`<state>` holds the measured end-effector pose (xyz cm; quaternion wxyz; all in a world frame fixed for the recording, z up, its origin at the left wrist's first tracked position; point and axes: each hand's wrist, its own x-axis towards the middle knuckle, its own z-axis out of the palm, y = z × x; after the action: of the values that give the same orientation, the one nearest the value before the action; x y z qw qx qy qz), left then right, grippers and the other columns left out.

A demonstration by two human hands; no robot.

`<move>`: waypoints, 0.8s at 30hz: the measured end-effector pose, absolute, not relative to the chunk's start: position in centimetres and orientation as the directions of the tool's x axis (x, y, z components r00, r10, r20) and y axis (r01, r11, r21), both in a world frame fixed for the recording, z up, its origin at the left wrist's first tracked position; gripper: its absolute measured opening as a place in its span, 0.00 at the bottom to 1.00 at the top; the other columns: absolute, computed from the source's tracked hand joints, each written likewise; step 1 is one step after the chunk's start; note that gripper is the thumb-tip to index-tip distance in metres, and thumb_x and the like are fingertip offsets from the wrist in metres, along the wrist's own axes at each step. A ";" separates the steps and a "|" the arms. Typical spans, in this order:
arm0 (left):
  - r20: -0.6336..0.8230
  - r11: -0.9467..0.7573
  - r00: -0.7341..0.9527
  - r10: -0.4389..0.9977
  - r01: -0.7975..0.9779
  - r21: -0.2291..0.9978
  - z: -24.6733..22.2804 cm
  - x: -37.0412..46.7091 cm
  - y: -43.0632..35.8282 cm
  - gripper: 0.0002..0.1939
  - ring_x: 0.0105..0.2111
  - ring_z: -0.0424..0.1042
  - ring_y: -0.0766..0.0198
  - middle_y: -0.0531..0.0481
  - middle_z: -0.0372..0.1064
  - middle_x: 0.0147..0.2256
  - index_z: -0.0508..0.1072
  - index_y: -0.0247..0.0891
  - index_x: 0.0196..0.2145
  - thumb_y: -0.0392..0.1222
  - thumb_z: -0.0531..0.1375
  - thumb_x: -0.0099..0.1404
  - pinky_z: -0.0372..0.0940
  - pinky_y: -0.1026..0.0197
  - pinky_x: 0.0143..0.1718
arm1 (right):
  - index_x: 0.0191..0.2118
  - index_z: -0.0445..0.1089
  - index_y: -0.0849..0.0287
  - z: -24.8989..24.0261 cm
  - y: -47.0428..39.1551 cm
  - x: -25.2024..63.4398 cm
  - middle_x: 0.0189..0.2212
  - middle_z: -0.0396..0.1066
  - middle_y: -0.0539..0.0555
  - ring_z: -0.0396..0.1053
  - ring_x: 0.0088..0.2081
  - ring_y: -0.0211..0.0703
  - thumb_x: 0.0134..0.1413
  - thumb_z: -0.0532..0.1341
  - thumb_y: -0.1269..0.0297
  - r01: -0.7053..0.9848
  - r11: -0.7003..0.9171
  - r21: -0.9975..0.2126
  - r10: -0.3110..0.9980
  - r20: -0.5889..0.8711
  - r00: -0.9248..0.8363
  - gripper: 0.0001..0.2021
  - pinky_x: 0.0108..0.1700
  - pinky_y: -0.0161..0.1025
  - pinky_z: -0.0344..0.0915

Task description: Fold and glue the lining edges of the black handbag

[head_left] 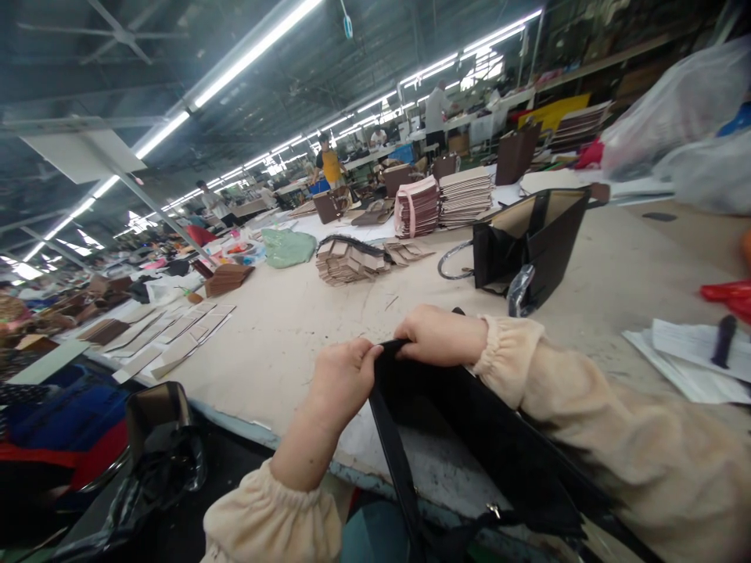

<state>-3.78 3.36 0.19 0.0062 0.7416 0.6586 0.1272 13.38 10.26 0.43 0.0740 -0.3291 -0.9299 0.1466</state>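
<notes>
A black bag (486,422) lies tilted at the table's near edge, its mouth open toward me. My left hand (346,379) pinches the bag's far rim between thumb and fingers. Close beside it, my right hand (437,335) is closed on the same rim, with its fingertips folded over the edge. A small metal fitting shows low on the bag. Beyond my right hand, a second black bag (555,250) with a tan inside stands open on the table, its handle partly wrapped in clear plastic.
Stacked tan pieces (349,262) and maroon bundles (418,207) lie farther back on the table (275,336). Flat panels (176,336) are spread at left. Papers (692,360) with a dark tool lie at right. Another bag (158,430) sits below left. Several people work in the background.
</notes>
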 end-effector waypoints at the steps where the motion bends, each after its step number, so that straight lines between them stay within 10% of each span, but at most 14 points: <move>1: 0.182 -0.119 0.084 0.980 0.974 0.190 0.2 -3.8 3.3 0.17 0.23 0.66 0.66 0.49 0.69 0.21 0.73 0.38 0.23 0.45 0.50 0.64 0.52 0.66 0.26 | 0.31 0.76 0.60 0.4 10.3 13.4 0.24 0.73 0.55 0.66 0.27 0.40 0.50 0.57 0.60 0.589 0.743 -0.317 0.631 0.040 -0.775 0.12 0.27 0.32 0.54; 10: 0.057 -0.071 0.054 0.997 0.930 0.361 0.7 -3.8 2.4 0.16 0.30 0.69 0.62 0.50 0.74 0.31 0.74 0.42 0.39 0.51 0.59 0.56 0.56 0.65 0.29 | 0.31 0.75 0.59 0.3 10.1 13.4 0.23 0.72 0.53 0.66 0.26 0.39 0.50 0.57 0.62 0.597 0.736 -0.319 0.639 0.035 -0.769 0.11 0.26 0.32 0.52; 14: 0.105 -0.044 0.008 0.994 0.936 0.349 0.7 -3.4 3.5 0.10 0.30 0.69 0.61 0.49 0.73 0.27 0.76 0.39 0.32 0.45 0.57 0.58 0.57 0.63 0.31 | 0.29 0.75 0.59 0.0 10.1 13.2 0.22 0.71 0.53 0.65 0.25 0.38 0.50 0.57 0.61 0.596 0.741 -0.308 0.641 0.062 -0.765 0.11 0.26 0.32 0.51; 17: 0.117 -0.055 -0.020 0.993 0.795 0.604 -0.2 -3.6 4.0 0.16 0.31 0.70 0.61 0.49 0.73 0.27 0.76 0.37 0.31 0.50 0.53 0.61 0.60 0.62 0.34 | 0.28 0.74 0.60 -0.3 10.5 13.4 0.21 0.70 0.54 0.64 0.25 0.38 0.52 0.57 0.59 0.589 0.746 -0.310 0.641 0.094 -0.762 0.13 0.26 0.32 0.51; 20: 0.068 0.008 -0.179 0.981 0.392 0.920 -3.4 -4.2 1.9 0.25 0.40 0.71 0.58 0.43 0.72 0.42 0.71 0.35 0.44 0.57 0.50 0.62 0.64 0.59 0.42 | 0.25 0.73 0.61 -0.8 11.4 14.6 0.18 0.67 0.50 0.61 0.23 0.36 0.51 0.59 0.59 0.620 0.656 -0.430 0.719 0.107 -0.687 0.12 0.26 0.32 0.51; 24: -0.137 0.187 -0.196 0.971 0.267 0.945 -11.3 -5.2 -4.6 0.28 0.47 0.69 0.51 0.39 0.68 0.48 0.69 0.35 0.46 0.59 0.59 0.53 0.62 0.53 0.50 | 0.16 0.67 0.61 -2.3 12.7 17.9 0.11 0.57 0.45 0.55 0.18 0.33 0.43 0.64 0.62 0.569 0.269 -0.777 0.910 0.011 -0.416 0.13 0.23 0.32 0.49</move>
<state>-5.24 -4.64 -11.34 0.4170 0.4777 0.6479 0.4221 17.87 12.67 -2.32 0.2368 -0.4859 -0.7605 0.3598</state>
